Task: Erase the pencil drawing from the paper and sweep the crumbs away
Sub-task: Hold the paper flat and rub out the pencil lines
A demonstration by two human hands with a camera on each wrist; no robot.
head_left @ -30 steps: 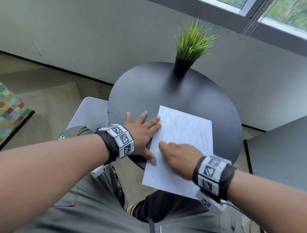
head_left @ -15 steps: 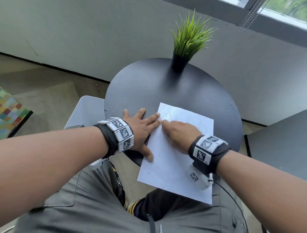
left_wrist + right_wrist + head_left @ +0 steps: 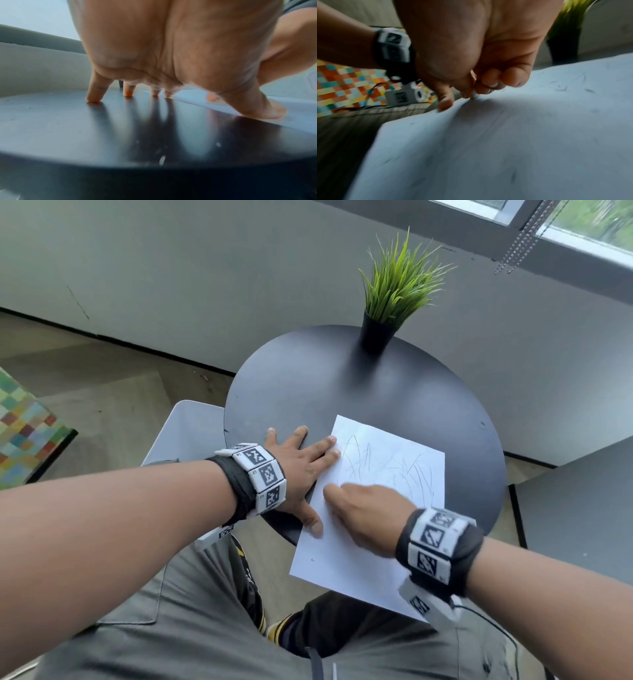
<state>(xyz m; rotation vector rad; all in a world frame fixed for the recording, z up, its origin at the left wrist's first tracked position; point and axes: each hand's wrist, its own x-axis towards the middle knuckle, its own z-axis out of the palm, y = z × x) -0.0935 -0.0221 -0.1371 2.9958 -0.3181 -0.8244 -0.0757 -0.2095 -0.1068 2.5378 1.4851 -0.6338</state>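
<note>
A white paper (image 3: 387,460) with thin pencil scribbles lies on the round black table (image 3: 329,385), its near end hanging over the table's edge. My left hand (image 3: 301,470) lies flat with spread fingers, fingertips and thumb pressing the paper's left edge (image 3: 197,97). My right hand (image 3: 363,515) rests on the paper's middle, fingers curled. In the right wrist view it pinches a small white eraser (image 3: 474,95) whose tip touches the paper (image 3: 505,135). Dark crumbs and faint strokes dot the sheet.
A potted green grass plant (image 3: 394,299) stands at the table's far edge. A white chair (image 3: 185,433) sits left of the table, a grey surface (image 3: 575,508) to the right. My lap lies under the paper's overhang.
My right hand slid up the paper toward the far left corner, then came back down to the sheet's middle. The left hand stayed pressing the paper's left edge.
</note>
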